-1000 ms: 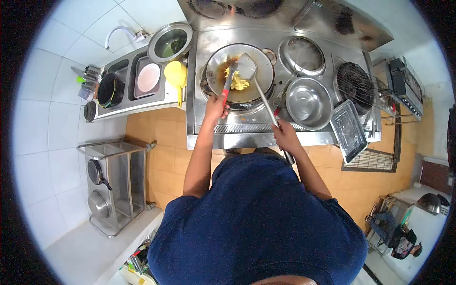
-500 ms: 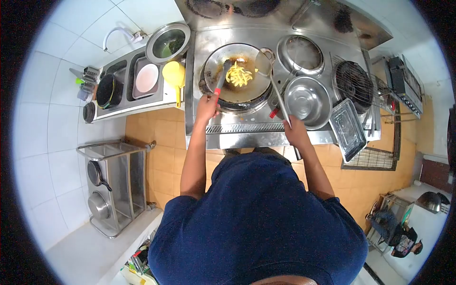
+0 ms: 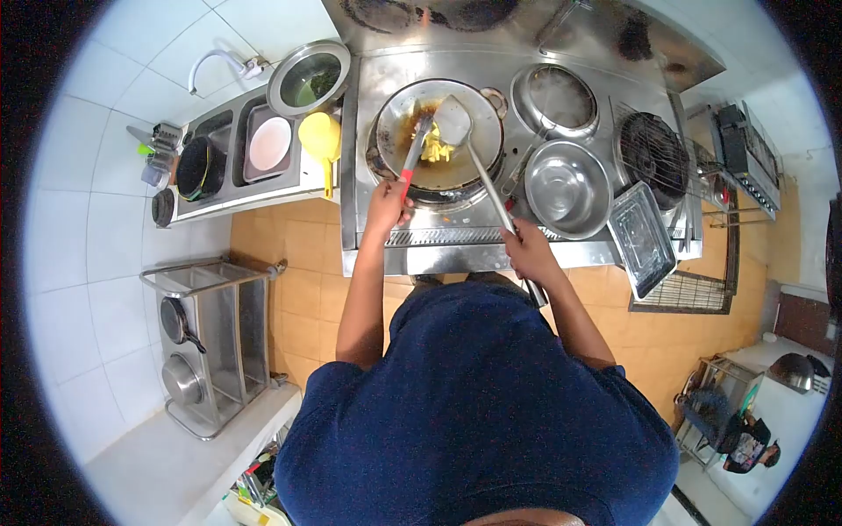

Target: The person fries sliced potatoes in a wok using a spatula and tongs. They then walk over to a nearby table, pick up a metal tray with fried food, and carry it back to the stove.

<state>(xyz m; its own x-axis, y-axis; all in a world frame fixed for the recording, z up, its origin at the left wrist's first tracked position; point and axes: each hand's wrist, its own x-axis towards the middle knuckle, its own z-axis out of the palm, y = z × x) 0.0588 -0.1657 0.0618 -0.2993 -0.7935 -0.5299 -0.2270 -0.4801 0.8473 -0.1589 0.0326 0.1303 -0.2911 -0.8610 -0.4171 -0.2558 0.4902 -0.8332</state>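
My left hand (image 3: 388, 209) is closed round a red-handled utensil (image 3: 411, 164), my right hand (image 3: 531, 253) grips a long metal spatula (image 3: 488, 181). Both heads are inside the wok (image 3: 487, 140), at the yellow pieces (image 3: 437, 152) around its middle. Wok sits near the left edge of the stove surface (image 3: 421, 66); steel bowl (image 3: 566, 177) to its right, nearer the front edge; tray (image 3: 643, 238) pokes over the front edge by the right corner
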